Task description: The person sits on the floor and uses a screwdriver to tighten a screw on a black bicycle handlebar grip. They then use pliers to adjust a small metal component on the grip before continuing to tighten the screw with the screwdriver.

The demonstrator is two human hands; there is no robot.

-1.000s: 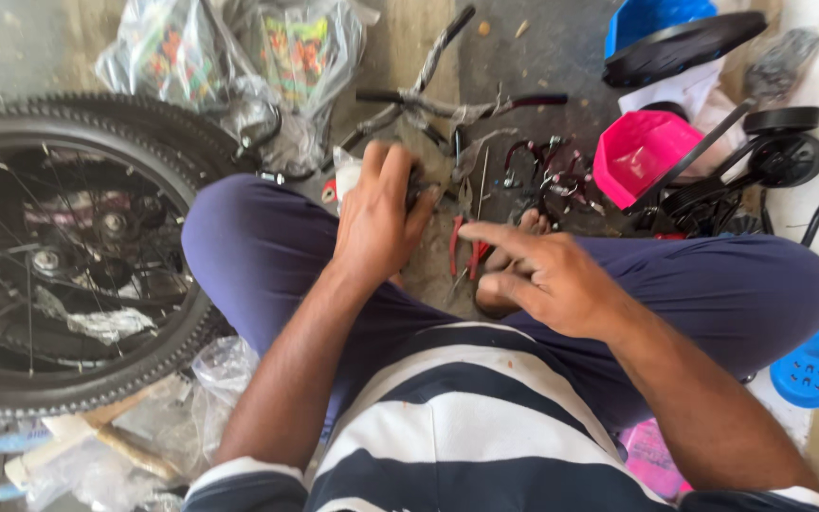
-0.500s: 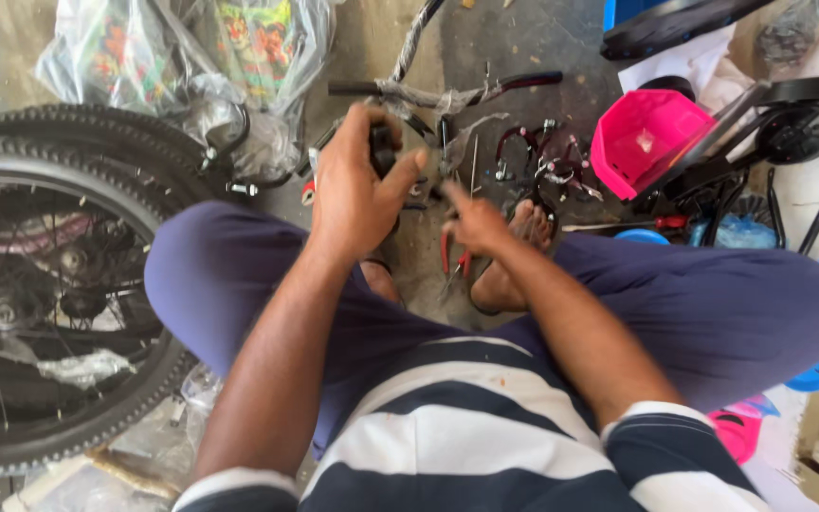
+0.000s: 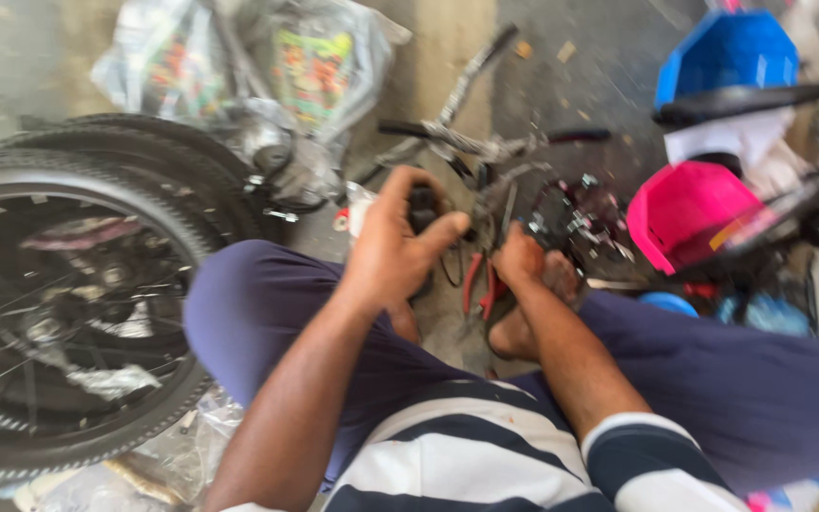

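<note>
My left hand (image 3: 392, 248) is raised over my left knee, with fingers and thumb closed on a small black part (image 3: 422, 207). My right hand (image 3: 520, 256) is lower, by my bare foot (image 3: 535, 313), its fingers curled down next to red-handled pliers (image 3: 478, 284) on the floor. Motion blur hides whether it grips them. I sit cross-legged in dark blue trousers and a striped shirt. Just beyond both hands lies a bicycle handlebar (image 3: 485, 142) with black grips.
A large bicycle wheel (image 3: 158, 204) with a knobbly tyre lies against my left leg. Clear plastic bags (image 3: 319, 71) sit behind it. A tangle of small metal parts (image 3: 580, 213), a pink tub (image 3: 684, 213) and a blue tub (image 3: 727, 52) are to the right.
My left hand has lifted the black part up off the floor. My right hand has dropped from the parts ahead to the pliers by my foot. The view has shifted.
</note>
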